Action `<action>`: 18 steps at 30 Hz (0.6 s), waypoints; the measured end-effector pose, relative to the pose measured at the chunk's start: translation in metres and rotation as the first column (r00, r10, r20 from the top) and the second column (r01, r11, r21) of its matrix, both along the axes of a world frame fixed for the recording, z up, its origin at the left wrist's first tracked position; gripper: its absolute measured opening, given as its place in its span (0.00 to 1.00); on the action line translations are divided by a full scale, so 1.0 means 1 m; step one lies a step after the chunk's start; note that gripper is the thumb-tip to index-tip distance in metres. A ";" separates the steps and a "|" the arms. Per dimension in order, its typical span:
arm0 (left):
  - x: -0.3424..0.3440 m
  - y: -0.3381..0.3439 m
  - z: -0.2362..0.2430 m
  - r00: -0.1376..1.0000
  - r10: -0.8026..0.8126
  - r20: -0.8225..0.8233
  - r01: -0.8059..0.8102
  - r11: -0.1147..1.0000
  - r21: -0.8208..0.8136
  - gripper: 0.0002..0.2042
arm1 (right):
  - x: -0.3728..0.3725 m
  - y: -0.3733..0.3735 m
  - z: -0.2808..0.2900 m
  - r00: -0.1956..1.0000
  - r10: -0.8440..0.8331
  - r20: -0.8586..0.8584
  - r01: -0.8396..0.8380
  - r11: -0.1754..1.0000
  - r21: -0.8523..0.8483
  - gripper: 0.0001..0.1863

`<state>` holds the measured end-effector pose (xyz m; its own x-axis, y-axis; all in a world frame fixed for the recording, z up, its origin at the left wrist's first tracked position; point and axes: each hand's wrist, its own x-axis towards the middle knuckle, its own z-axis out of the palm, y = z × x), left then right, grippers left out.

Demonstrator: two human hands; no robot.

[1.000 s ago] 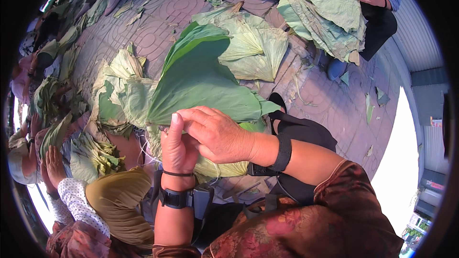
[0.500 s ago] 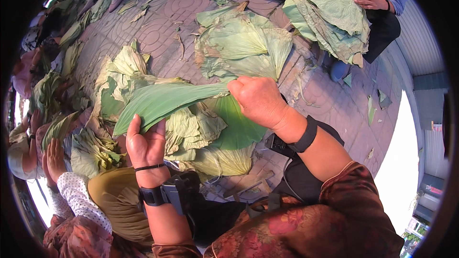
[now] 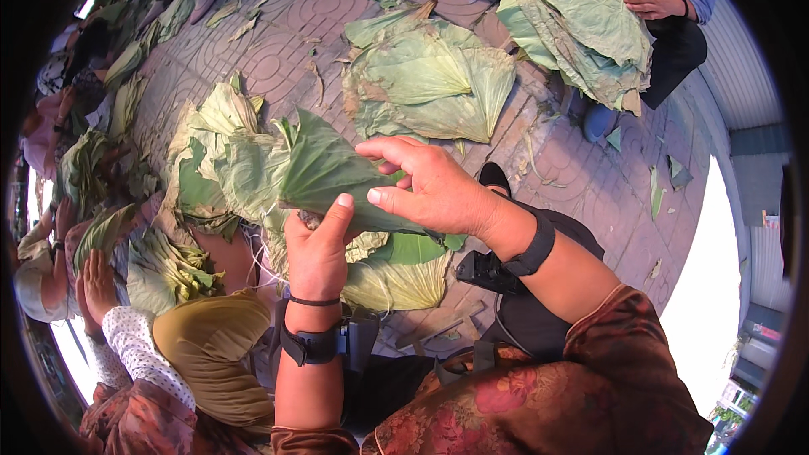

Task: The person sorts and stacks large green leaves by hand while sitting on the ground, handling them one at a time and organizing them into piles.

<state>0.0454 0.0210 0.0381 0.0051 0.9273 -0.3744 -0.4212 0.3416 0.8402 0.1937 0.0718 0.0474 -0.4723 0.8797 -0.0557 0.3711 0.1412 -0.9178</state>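
A large green leaf [image 3: 324, 164], much like a lotus leaf, is folded and raised in front of me. My left hand [image 3: 318, 257] is closed on its lower edge, thumb on the near side, fingers mostly hidden behind. At the leaf's right edge is my right hand [image 3: 442, 190], its thumb and forefinger apart and pointing left. Wrinkled pale leaves [image 3: 253, 177] are bunched behind and left of the held leaf. Below my hands lies a yellowish leaf [image 3: 404, 282], with a greener leaf partly over it.
A flat leaf stack [image 3: 430, 76] lies on the patterned paving ahead. At upper right, a seated person's hand [image 3: 650, 2] rests on another leaf stack [image 3: 581, 29]. On my left, a person in a dotted sleeve [image 3: 147, 354] sits close, beside a crumpled leaf bunch [image 3: 168, 270].
The leaf, stretched between both hands before, is now gathered and folded. My left hand moved right; my right hand let go of the leaf's end and spread its thumb and forefinger.
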 end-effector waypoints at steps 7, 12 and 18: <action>0.012 -0.007 -0.001 0.967 -0.256 0.000 0.256 0.966 0.039 0.18 | 0.001 0.001 -0.010 0.977 0.075 -0.201 -0.124 0.962 -0.242 0.30; 0.015 -0.005 0.001 0.960 -0.281 0.007 0.280 0.959 0.048 0.19 | 0.009 0.000 -0.007 0.971 0.084 -0.224 -0.124 0.977 -0.171 0.28; 0.007 -0.003 -0.003 0.992 -0.127 0.027 0.127 0.992 -0.015 0.17 | -0.002 0.002 -0.008 0.982 0.107 -0.156 -0.139 0.967 -0.214 0.20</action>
